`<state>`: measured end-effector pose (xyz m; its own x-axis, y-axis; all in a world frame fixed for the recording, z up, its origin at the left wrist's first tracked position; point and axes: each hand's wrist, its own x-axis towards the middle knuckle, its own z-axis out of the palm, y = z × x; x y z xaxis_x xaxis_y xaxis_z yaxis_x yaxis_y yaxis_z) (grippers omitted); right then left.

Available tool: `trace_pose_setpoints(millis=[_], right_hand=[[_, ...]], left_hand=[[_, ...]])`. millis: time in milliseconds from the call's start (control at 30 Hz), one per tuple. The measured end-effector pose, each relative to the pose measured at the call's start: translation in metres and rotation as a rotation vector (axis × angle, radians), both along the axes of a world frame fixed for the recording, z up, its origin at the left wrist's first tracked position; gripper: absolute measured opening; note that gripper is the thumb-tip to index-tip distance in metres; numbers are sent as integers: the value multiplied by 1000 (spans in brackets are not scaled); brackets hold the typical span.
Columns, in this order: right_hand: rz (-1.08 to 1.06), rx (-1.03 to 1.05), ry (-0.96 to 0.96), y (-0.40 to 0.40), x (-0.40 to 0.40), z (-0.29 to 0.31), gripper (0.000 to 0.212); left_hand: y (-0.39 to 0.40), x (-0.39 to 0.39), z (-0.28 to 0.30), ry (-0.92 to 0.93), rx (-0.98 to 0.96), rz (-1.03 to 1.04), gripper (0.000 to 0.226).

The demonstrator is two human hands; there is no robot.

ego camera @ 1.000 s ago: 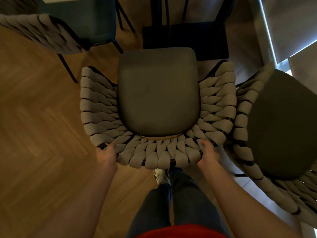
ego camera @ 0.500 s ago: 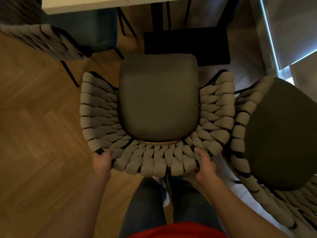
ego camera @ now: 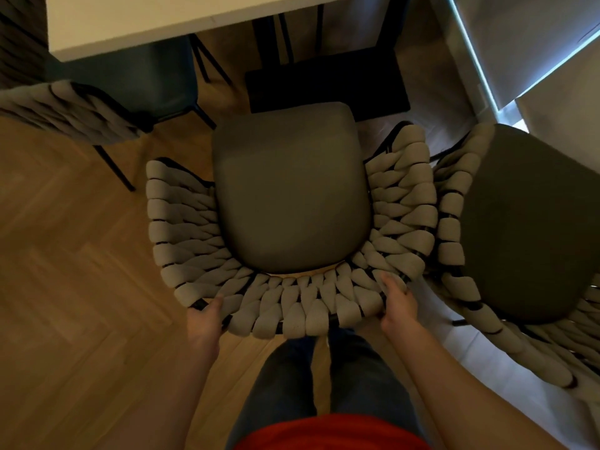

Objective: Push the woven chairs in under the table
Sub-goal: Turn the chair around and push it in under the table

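Both arms are reaching straight forward and down, and the left hand (ego camera: 204, 315) is gripping the chair (ego camera: 289, 190) by the left end of its woven back, fingers curling under the rim. The right hand (ego camera: 397, 302) is clasping the right end, thumb lying over the weave. The chair is standing just short of the desk (ego camera: 156, 24), seat front near its edge. A second chair (ego camera: 526, 222) is sitting close beside it on the right.
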<state>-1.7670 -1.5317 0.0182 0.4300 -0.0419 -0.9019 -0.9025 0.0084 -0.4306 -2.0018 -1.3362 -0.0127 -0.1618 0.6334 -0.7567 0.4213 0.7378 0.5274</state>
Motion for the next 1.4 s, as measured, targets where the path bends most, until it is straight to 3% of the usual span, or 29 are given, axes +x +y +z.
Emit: trace_pose_setpoints(millis=[433,967,1133,1233,1400], right_hand=[[26,-48,-20,27,-1,-9,40],[50,-76,-18,22,0,-16,40],[84,11,4,10,1,-19,32],[102,61,0,0,0,-22,42],[97,77,19,-28,-7,-20,62]], left_hand=[[43,2,-3,22,12,5,44],[42,4,7,50,-31,-52,43],[39,0,12,261,-48,-331,49],[29,-10,21,423,79,-545,68],[-9,-6,41,483,236,-621,63]])
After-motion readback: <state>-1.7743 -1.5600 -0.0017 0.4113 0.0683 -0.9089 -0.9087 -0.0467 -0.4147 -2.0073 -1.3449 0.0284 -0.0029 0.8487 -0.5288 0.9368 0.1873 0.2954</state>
